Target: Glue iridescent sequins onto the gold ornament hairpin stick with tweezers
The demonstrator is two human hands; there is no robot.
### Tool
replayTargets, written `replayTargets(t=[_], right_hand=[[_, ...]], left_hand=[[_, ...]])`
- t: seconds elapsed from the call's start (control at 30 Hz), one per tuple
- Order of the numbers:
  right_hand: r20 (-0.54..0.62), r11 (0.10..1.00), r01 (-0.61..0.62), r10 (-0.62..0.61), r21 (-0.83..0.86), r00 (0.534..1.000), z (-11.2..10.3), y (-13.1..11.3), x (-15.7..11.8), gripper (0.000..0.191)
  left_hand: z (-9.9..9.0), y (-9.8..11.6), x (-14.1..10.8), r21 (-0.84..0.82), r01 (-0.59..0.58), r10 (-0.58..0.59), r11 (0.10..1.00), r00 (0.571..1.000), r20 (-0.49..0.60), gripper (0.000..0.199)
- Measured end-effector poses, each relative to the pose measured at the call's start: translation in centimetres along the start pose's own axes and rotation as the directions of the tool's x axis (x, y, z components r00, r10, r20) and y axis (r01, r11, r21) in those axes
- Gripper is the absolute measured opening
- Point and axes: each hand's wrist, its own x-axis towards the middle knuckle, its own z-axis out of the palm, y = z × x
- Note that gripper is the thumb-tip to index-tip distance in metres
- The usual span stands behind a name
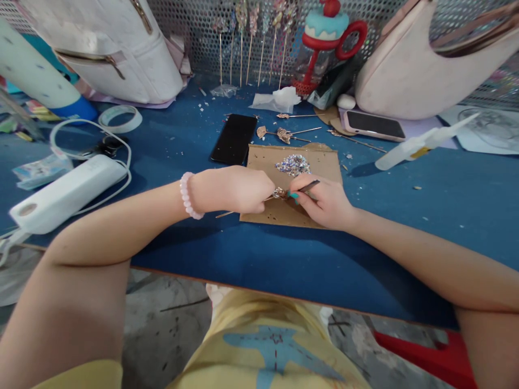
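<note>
My left hand [248, 190], with a pink bead bracelet at the wrist, is closed on a thin stick. The stick's ornamented end [279, 193] shows just right of my fist, over a cardboard sheet [263, 217]. From the right, my right hand [324, 201] pinches dark tweezers [309, 186], with their tip hidden near the ornament. Just above the hands, a small heap of shiny stones [294, 163] lies on the cardboard.
Behind the cardboard lie a black phone [234, 138] and several metal stick ornaments [284, 135]. At right are a white glue bottle [399, 154] and another phone [375, 125]. A white power strip [67, 193] with a cable is at left. Bags and a red-handled cup [320, 43] stand behind.
</note>
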Motion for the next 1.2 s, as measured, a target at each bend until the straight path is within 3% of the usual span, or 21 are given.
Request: replayTargets(t=[0.47, 0.77, 1.2], right_hand=[[0.025, 0.999, 0.009, -0.010, 0.036, 1.000, 0.00, 0.06, -0.10, 0.015], [-0.038, 0.998, -0.039, 0.041, 0.057, 0.998, -0.01, -0.22, 0.19, 0.015], [-0.027, 0.997, -0.049, 0.051, 0.054, 0.998, 0.10, -0.12, 0.15, 0.015]], left_hand=[[0.23, -0.12, -0.13, 0.016, -0.043, 0.044, 0.999, 0.998, -0.050, 0.019], [-0.06, 0.04, -0.13, -0.002, -0.048, 0.048, 0.999, 0.998, -0.028, 0.019], [0.00, 0.40, -0.31, -0.004, -0.050, 0.050, 0.999, 0.996, -0.069, 0.018]])
